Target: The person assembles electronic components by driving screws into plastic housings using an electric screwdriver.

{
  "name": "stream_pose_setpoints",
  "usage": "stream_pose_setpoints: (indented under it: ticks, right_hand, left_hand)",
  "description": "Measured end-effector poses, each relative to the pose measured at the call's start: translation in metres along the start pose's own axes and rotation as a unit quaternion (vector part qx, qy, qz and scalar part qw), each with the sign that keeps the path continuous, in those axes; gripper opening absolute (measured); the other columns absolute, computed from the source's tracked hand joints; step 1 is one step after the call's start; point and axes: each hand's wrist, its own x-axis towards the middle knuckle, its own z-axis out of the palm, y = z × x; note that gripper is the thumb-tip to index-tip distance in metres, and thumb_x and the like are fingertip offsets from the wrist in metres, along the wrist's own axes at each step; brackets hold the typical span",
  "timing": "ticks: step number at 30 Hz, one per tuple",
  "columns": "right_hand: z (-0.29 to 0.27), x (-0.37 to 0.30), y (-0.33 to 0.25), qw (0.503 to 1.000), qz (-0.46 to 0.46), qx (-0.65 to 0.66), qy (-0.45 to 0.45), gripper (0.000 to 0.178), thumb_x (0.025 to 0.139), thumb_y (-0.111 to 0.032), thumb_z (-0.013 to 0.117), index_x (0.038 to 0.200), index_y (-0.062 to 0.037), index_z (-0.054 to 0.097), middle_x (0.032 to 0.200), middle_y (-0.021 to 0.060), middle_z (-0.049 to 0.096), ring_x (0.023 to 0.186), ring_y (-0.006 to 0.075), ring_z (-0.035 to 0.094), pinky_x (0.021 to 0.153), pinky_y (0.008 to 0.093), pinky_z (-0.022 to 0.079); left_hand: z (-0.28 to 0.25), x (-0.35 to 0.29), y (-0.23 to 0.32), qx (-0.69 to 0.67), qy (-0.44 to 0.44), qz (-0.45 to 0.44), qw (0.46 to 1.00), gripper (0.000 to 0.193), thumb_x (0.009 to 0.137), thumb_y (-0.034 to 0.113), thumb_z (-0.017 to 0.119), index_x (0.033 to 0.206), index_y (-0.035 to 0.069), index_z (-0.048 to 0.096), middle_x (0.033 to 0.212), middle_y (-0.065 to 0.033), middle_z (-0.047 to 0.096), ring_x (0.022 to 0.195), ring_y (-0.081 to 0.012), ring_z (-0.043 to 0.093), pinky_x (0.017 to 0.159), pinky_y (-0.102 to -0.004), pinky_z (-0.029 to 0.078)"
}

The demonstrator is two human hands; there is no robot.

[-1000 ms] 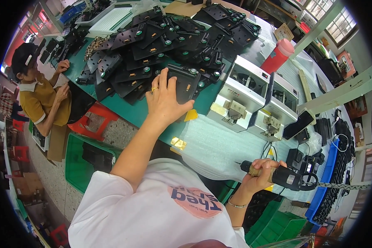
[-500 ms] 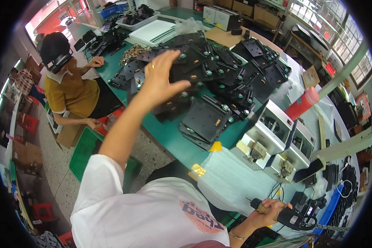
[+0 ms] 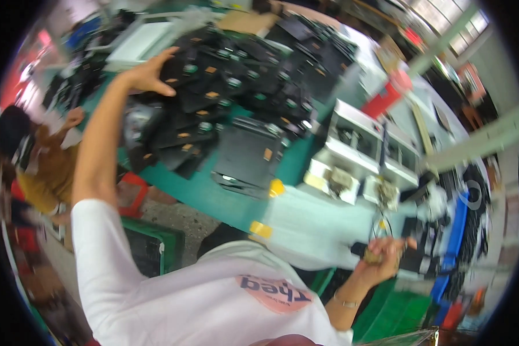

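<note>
My left hand (image 3: pixel 147 76) is stretched over the far left side of a large heap of black flat plates (image 3: pixel 202 95) with small green-and-silver round fittings. Its fingers and thumb are spread; blur hides whether they touch a plate. A neater stack of black plates (image 3: pixel 247 153) lies nearer to me. At lower right, my right hand (image 3: pixel 385 256) is wrapped round a power screwdriver (image 3: pixel 358 249) with a dark nose and a tan-wrapped grip. This tool is held beside the pale sheet (image 3: pixel 305 222) on the table.
Two silver-and-black machines, probably screw feeders (image 3: pixel 346 135), stand right of the plates. Behind them leans a red cylinder-shaped bottle (image 3: pixel 386 95). A white tray (image 3: pixel 138 46) sits at the far left. Another person (image 3: pixel 49 173) works beyond the table's left edge. Green crates (image 3: pixel 170 245) stand below.
My view has swung and the picture is blurred. The left hand has moved left to the heap's outer side, still with spread fingers. The right hand keeps its hold on the power screwdriver.
</note>
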Motion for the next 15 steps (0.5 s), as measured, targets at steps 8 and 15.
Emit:
stream_pose_setpoints:
  ticks: [8, 15]
  right_hand:
    - [0.042, 0.034, 0.003, 0.994, -0.062, 0.074, -0.057, 0.048, 0.087, -0.005, 0.06, 0.129, -0.0122, 0.039, 0.075, 0.0019, 0.047, 0.058, 0.0148, 0.048, 0.054, 0.0319, 0.046]
    - [0.081, 0.054, 0.027, 0.983, -0.099, 0.1, -0.117, 0.048, 0.086, -0.004, 0.062, 0.128, -0.0103, 0.039, 0.075, 0.0033, 0.05, 0.057, 0.0159, 0.052, 0.053, 0.0346, 0.05]
  left_hand:
    - [0.002, 0.006, -0.022, 0.032, 0.073, 0.054, 0.995, 0.126, 0.05, 0.053, 0.087, 0.154, 0.026, 0.022, 0.147, -0.0228, 0.04, 0.14, -0.0376, 0.035, 0.115, -0.0456, 0.028]
    - [0.011, -0.003, 0.012, -0.015, 0.088, -0.004, 0.996, 0.13, 0.047, 0.059, 0.087, 0.154, 0.031, 0.021, 0.148, -0.0247, 0.038, 0.142, -0.0395, 0.031, 0.116, -0.0495, 0.025]
